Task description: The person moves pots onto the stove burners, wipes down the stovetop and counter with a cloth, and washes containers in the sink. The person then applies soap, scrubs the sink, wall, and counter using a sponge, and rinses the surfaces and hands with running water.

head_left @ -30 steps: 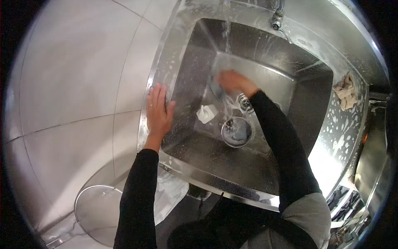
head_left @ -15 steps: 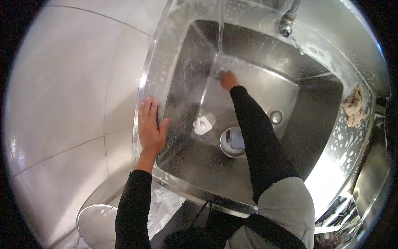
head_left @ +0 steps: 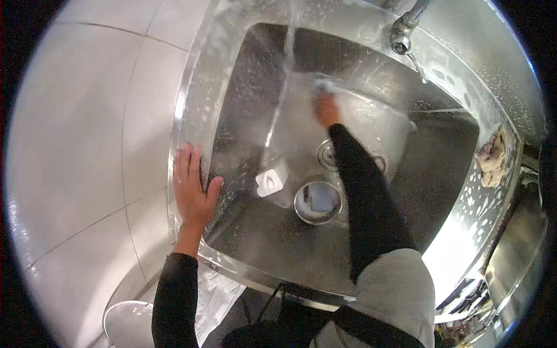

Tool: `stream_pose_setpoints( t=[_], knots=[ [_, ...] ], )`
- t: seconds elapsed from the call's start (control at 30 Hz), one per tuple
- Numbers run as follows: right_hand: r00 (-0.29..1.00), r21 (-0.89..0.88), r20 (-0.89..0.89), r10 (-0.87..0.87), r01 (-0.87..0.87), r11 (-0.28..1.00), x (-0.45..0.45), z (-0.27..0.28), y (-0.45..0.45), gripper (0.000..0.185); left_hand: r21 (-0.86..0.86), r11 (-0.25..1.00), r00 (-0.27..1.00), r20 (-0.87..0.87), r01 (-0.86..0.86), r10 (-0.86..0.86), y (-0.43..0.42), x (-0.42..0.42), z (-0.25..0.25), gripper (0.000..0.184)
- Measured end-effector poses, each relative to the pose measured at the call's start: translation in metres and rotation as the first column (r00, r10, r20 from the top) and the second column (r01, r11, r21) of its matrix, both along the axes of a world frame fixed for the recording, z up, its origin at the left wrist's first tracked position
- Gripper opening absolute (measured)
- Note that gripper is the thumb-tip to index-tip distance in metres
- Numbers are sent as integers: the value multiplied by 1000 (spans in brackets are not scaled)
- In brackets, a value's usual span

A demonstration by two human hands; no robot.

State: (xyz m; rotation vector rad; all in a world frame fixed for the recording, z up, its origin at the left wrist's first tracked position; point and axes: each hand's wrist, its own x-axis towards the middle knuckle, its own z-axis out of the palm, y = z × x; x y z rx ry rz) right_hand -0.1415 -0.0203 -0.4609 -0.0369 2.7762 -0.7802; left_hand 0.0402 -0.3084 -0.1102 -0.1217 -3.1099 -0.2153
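Note:
My left hand (head_left: 194, 191) lies flat on the left rim of the steel sink (head_left: 255, 264), fingers stretched and thumb spread. Deep in the basin, my right hand (head_left: 326, 109) is at the far end of the sink floor, smeared by motion. Something whitish shows at its fingertips; whether it is foam or a held thing cannot be made out. A small white squarish piece (head_left: 271, 181) rests at the left of the floor. Near it stands a round metal dish (head_left: 318, 219) with a bright, pale inside. A round drain fitting (head_left: 326, 155) is partly covered by my right sleeve.
A metal tap (head_left: 401, 39) hangs over the back rim. On the wet, foam-spotted right rim lies a crumpled beige cloth (head_left: 492, 159). Pale tiles (head_left: 81, 127) run along the left. A round-rimmed clear container (head_left: 127, 322) is at the lower left.
My right hand has moved right and farther back along the sink floor. The view has shifted slightly, and the drain fitting beside my forearm now shows. My left hand stays on the rim.

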Motion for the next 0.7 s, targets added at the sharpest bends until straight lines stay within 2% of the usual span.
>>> stream_pose_setpoints(
  t=[0.03, 0.07, 0.1, 0.13, 0.2, 0.23, 0.27, 0.3, 0.33, 0.37, 0.4, 0.43, 0.47, 0.5, 0.53, 0.57, 0.6, 0.67, 0.7],
  knots=[
    [999, -26, 16, 40, -40, 999, 3, -6, -41, 58, -2, 1000, 1000, -16, 5, -5, -1, 0, -1, 72],
    [919, 227, -260, 295, -238, 944, 29, -30, -66, 59, -10, 1000, 1000, -17, 16, -16, -4, 2, -3, 73],
    [972, 11, 66, 225, -227, 974, 43, 40, -68, 51, -17, 999, 999, -14, 30, -30, -5, 2, -4, 74],
    [982, -19, 30, 185, -185, 983, 57, 40, -59, 58, -16, 999, 999, -23, 32, -33, -5, 1, -3, 74],
    [995, -37, 102, -2, 6, 999, 83, 46, 2, 49, 8, 999, 999, -8, 33, -33, -3, 3, 1, 75],
    [966, 20, 141, -217, 216, 976, 86, 21, 35, 40, 17, 999, 999, -9, 36, -36, -4, 6, 0, 75],
    [901, -49, 73, -427, 431, 901, 80, 35, 76, 38, 18, 999, 999, -23, 37, -36, -4, 5, -2, 75],
    [781, -170, -4, -625, 615, 770, 74, 49, 117, 35, 17, 999, 998, -45, 36, -35, -5, 2, -3, 75],
    [625, -316, -78, -777, 724, 614, 68, 65, 158, 32, 22, 999, 997, -64, 39, -38, -6, 0, -2, 75],
    [473, -500, -403, -783, 603, 622, 61, 141, 169, 27, 10, 999, 997, -67, 39, -38, -5, 1, -2, 74],
    [421, -639, -395, -817, 513, 573, 49, 201, 163, 25, -2, 999, 997, -62, 36, -36, -4, 4, -2, 73],
    [373, -756, -370, -851, 411, 509, 44, 234, 154, 24, 0, 999, 997, -63, 35, -35, -3, 8, -1, 73],
    [530, -773, -265, -806, 383, 506, 32, 215, 146, 23, -2, 1000, 998, -62, 31, -31, -2, 8, -1, 72],
    [706, -775, -293, -645, 219, 592, 26, 234, 108, 20, -4, 1000, 997, -69, 29, -29, -1, 4, 0, 71],
    [834, -639, -197, -516, 290, 713, 6, 232, 66, 27, -5, 1000, 997, -78, 29, -30, -2, 3, 1, 71],
    [758, -631, -549, -351, -100, 769, -12, 226, 21, 48, 3, 999, 997, -69, 37, -36, -3, 5, 2, 69],
    [909, -567, -400, -114, -147, 810, -12, 278, -10, 63, 12, 999, 997, -58, 48, -47, -3, 9, 3, 68],
    [939, -607, -343, 22, -240, 757, -25, 269, -32, 64, 3, 999, 998, -47, 45, -45, -3, 12, 7, 67],
    [914, -611, -404, -23, -251, 751, -22, 268, -18, 65, 4, 999, 999, -39, 36, -36, 0, 10, 8, 66]
  ],
)
